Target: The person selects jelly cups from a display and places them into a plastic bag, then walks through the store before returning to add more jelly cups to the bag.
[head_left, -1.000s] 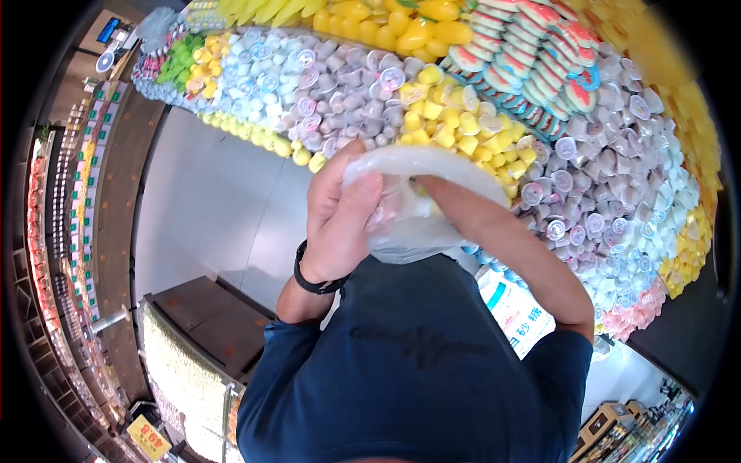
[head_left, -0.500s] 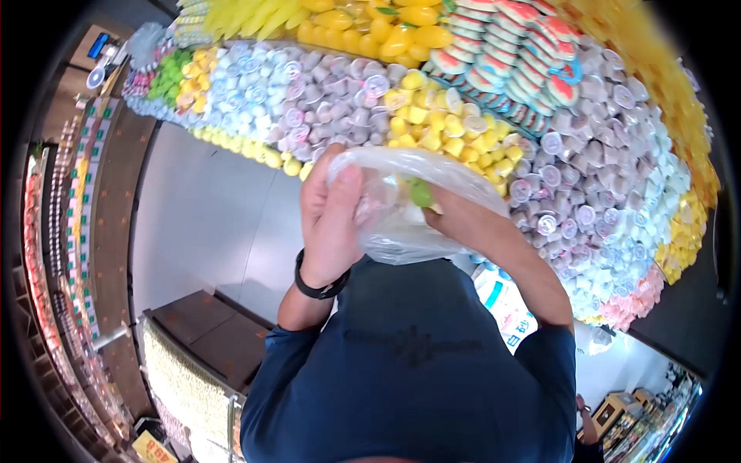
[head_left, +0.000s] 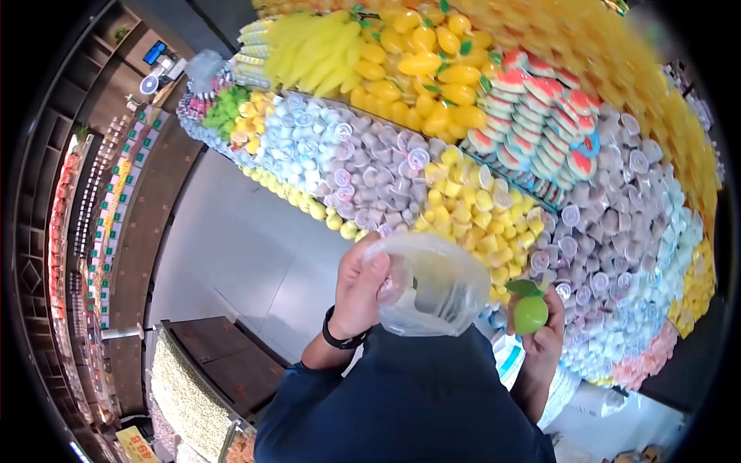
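My left hand (head_left: pixel 359 289) is closed on the rim of a clear plastic bag (head_left: pixel 451 285), whose mouth gapes upward. A black band circles the left wrist. To the right of the bag, my right hand (head_left: pixel 549 343) grips a round green fruit-shaped piece (head_left: pixel 531 315) with a leaf on top. That piece is apart from the bag. Right behind the hands lie yellow jelly cups (head_left: pixel 471 212) and purple-grey jelly cups (head_left: pixel 378 170). What lies at the bottom of the bag cannot be made out.
The big display holds mango-shaped pieces (head_left: pixel 421 63), watermelon-slice pieces (head_left: pixel 532 116) and pale blue cups (head_left: pixel 297 139). Grey floor (head_left: pixel 239 239) shows at left, beside a dark bin (head_left: pixel 224 355) heaped with pale grains. Stocked shelves (head_left: pixel 108 255) line the far left.
My right hand has come out of the bag with the green fruit-shaped piece and moved right. The left hand still holds the bag, and both sit lower in view.
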